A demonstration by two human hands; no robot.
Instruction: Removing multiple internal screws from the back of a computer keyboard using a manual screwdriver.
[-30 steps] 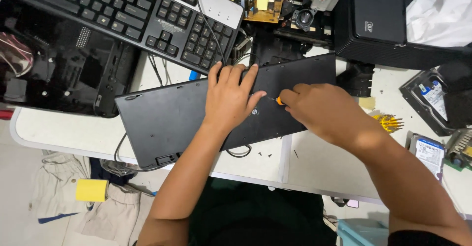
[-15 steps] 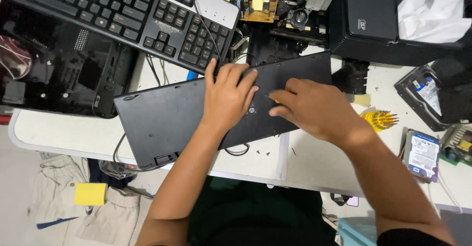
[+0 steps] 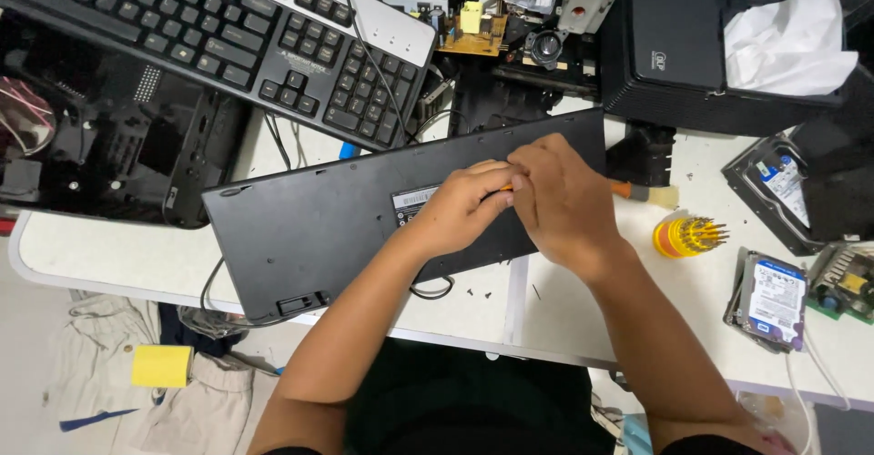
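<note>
Now both hands bunched mid-frame on upturned keyboard point(image 3: 346, 227): left hand point(image 3: 464, 205), flat a second ago, pinches orange screwdriver point(image 3: 503, 187) tip; right hand point(image 3: 560, 200) closed over handle. Bit holder point(image 3: 685, 235) right, second keyboard point(image 3: 228, 36) upper left.

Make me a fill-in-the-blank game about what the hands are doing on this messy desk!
1. Both hands, the left hand and the right hand, rest on the back of an upside-down black ____.
2. The round bit holder full of bits is coloured ____.
3. The crumpled tissue lies on a ____ box.
4. The sponge lies down on the ____.

Missing words: keyboard; yellow; black; floor
</note>
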